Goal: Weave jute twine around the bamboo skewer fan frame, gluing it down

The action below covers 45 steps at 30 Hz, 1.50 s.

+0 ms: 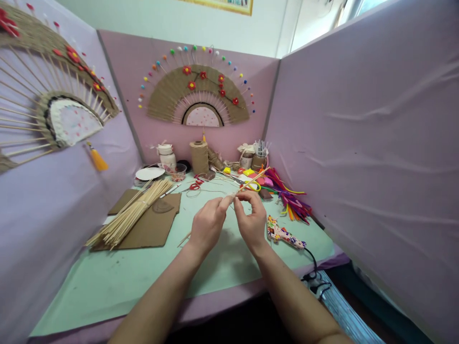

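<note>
Over the middle of the table, my left hand (208,223) is closed around thin bamboo sticks (255,178). They slant up to the right past my fingers, and their lower ends stick out below that hand. My right hand (251,220) meets it at the fingertips, with thumb and forefinger pinched at the sticks. Whether a thread is also between those fingertips is too small to tell. To the right of my right hand lies a flower-patterned glue gun (285,235) with a black cord.
At left, a tied bundle of bamboo sticks (138,210) rests on cardboard (158,234). Red-handled scissors (195,186), a twine cone (199,157), jars and colourful pipe cleaners (289,196) stand or lie toward the back. Decorated fans (168,98) hang on the partitions, which enclose the table.
</note>
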Tool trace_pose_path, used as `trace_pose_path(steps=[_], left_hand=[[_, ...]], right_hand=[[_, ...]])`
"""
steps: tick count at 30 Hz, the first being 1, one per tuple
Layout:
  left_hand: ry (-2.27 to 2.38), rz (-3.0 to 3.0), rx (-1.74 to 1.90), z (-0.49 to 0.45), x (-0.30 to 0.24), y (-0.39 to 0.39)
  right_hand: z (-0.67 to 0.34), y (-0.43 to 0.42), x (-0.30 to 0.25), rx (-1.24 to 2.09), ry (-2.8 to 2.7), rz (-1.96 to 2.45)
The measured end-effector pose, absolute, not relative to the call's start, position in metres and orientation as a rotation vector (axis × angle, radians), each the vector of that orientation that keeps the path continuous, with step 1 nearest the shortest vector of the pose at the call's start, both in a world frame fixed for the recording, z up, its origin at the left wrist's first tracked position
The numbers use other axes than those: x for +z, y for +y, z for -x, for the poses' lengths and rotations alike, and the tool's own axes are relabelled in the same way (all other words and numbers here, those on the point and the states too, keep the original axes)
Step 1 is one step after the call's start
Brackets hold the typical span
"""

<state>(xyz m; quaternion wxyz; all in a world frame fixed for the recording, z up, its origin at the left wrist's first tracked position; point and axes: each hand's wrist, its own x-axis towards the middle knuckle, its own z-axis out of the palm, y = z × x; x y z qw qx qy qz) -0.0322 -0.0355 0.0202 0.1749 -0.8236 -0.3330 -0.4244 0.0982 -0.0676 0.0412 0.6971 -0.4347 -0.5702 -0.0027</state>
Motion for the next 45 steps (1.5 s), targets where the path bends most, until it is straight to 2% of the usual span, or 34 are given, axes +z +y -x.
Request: trace_pose_path(steps=[8, 14, 24, 31, 40, 42, 45], left_hand=[[-0.850, 2.333, -1.222, 0.038, 0.019, -0.038], [-0.798, 2.371, -1.144, 0.039, 0.023, -0.044], [-0.529, 2.418, -1.004, 0.043, 0.027, -0.049], [-0.444, 2.396, -0.988, 0.049, 0.025, -0.047], [-0.437, 2.506, -0.938, 0.051, 0.023, -0.045], [-0.480, 2.556, -0.973, 0.050, 0.020, -0.043], [-0.637, 2.561, -1.070, 0.051, 0.014, -0.034]], right_hand=[[-0.118, -0.075, 0.034, -0.360, -1.550, 0.945], [-0.144, -0.088, 0.053, -0.540, -1.748, 1.043], [-0.163, -0.090, 0.097, -0.306, -2.242, 1.240], [-0.163, -0.083, 0.099, 0.122, -2.247, 1.373], [-0.164, -0.067, 0.106, 0.372, -2.314, 1.414], [-0.163, -0.060, 0.105, 0.290, -2.285, 1.479], [-0.159, -0.059, 0.103, -0.075, -2.017, 1.465]])
